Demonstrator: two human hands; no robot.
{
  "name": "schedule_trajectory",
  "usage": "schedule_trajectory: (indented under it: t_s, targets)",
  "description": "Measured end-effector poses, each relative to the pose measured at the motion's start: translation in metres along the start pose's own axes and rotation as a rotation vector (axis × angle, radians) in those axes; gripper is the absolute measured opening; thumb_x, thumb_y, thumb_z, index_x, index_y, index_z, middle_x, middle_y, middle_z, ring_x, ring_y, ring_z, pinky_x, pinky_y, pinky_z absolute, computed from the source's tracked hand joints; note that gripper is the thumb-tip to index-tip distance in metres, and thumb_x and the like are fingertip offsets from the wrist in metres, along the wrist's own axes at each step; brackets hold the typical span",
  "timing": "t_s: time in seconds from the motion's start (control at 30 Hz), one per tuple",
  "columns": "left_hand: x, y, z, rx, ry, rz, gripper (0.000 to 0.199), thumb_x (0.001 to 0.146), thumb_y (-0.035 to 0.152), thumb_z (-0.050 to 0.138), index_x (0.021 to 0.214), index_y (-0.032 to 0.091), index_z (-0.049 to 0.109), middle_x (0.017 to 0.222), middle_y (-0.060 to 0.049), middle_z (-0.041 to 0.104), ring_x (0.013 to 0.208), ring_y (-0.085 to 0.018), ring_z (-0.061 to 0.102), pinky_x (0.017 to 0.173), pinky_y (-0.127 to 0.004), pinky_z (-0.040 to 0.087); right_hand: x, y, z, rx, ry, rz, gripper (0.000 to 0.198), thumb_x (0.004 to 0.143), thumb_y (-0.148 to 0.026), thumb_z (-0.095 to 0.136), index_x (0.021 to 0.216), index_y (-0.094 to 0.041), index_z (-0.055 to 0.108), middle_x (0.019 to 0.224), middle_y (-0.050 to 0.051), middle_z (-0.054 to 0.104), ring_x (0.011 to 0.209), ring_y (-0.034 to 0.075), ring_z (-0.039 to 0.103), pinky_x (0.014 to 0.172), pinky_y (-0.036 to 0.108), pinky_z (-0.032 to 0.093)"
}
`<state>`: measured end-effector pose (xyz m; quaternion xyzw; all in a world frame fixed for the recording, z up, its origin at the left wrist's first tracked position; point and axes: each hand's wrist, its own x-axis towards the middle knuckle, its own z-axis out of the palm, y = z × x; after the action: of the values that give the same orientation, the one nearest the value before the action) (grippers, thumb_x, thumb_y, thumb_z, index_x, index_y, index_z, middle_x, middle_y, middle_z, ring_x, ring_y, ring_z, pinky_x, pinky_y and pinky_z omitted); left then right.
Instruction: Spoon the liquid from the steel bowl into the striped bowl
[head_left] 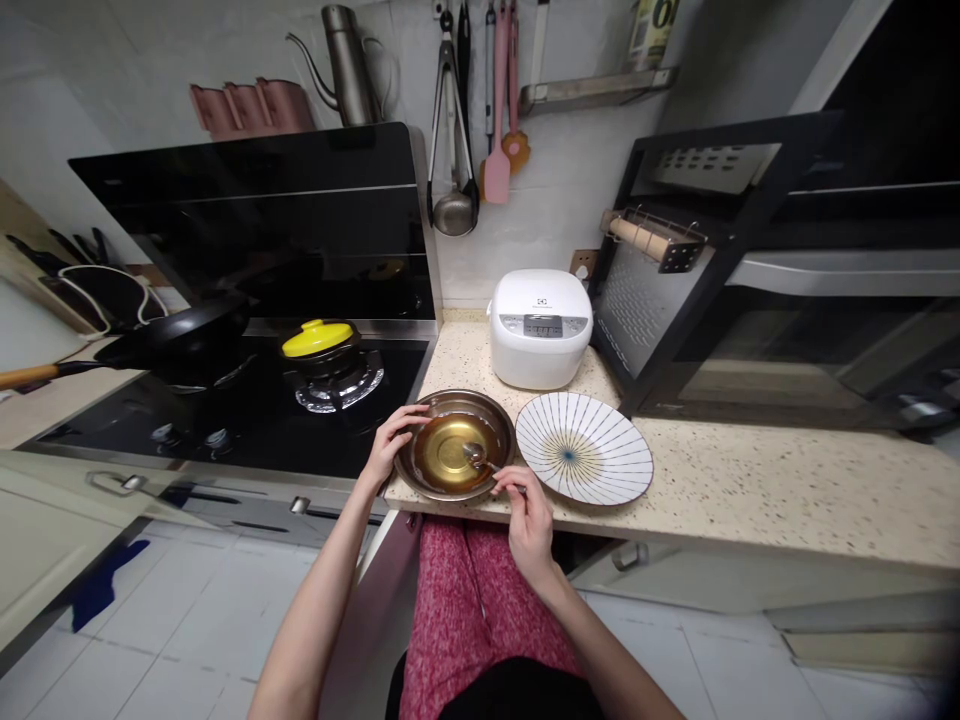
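Note:
A round metal bowl stands at the counter's left front edge, with clear amber-brown liquid inside. My left hand grips its left rim, fingers lying over the edge. In my right hand is a metal spoon, pinched by the handle. The spoon's head dips into the liquid right of the bowl's middle. Close against the bowl's right side sits a white plate with dark lines running out from a blue centre; nothing lies on it.
Behind the plate stands a white rice cooker. On the left, a hob holds a pot with a yellow lid and a black wok. An oven bounds the right. Utensils, including a ladle, hang on the wall.

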<state>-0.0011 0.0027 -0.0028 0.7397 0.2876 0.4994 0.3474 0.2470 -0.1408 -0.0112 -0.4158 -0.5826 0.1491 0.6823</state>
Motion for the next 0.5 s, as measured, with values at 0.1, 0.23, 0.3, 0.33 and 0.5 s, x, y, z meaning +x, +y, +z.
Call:
schedule_trajectory:
  t_s: [0.1,0.23,0.3,0.33,0.5]
  targets:
    - [0.0002,0.0012,-0.0003,0.008,-0.004,-0.002,0.034,0.091,0.029,0.055,0.11,0.021,0.082,0.136,-0.012,0.069,0.131,-0.035,0.059,0.118,-0.056,0.038,-0.0007,0.0014,0.0014,0.021,0.004,0.025,0.023,0.106,-0.023,0.045,0.093,-0.023,0.065,0.092,0.003,0.069,0.08,0.017,0.067,0.075,0.032,0.055]
    - [0.0002,0.0015,-0.0006,0.006,-0.01,-0.002,0.034,0.091,0.03,0.055,0.111,0.021,0.082,0.136,-0.013,0.068,0.131,-0.036,0.059,0.118,-0.055,0.038,-0.0038,0.0043,0.003,0.062,0.027,0.086,0.022,0.106,-0.025,0.045,0.094,-0.023,0.064,0.092,0.003,0.068,0.079,0.017,0.066,0.076,0.033,0.055]
    - [0.0002,0.0009,-0.0007,0.001,-0.01,-0.001,0.034,0.092,0.029,0.055,0.111,0.021,0.082,0.136,-0.013,0.068,0.132,-0.036,0.059,0.118,-0.055,0.037,-0.0061,0.0059,0.0035,0.084,0.04,0.113,0.022,0.106,-0.027,0.046,0.094,-0.022,0.064,0.092,0.004,0.068,0.08,0.017,0.067,0.077,0.034,0.055]
    - [0.0001,0.0006,-0.0007,0.0,-0.01,0.0,0.034,0.092,0.029,0.055,0.111,0.021,0.082,0.136,-0.013,0.068,0.132,-0.036,0.058,0.118,-0.055,0.037,-0.007,0.0064,0.0037,0.097,0.047,0.122,0.022,0.106,-0.027,0.046,0.094,-0.022,0.064,0.092,0.004,0.068,0.081,0.018,0.067,0.078,0.034,0.055]
    - [0.0,0.0005,-0.0006,-0.006,-0.007,-0.003,0.034,0.091,0.028,0.056,0.111,0.021,0.081,0.137,-0.012,0.068,0.132,-0.035,0.058,0.118,-0.054,0.037,-0.0072,0.0052,0.004,0.179,0.095,0.179,0.022,0.107,-0.03,0.046,0.094,-0.022,0.063,0.092,0.003,0.068,0.079,0.017,0.067,0.076,0.034,0.056]
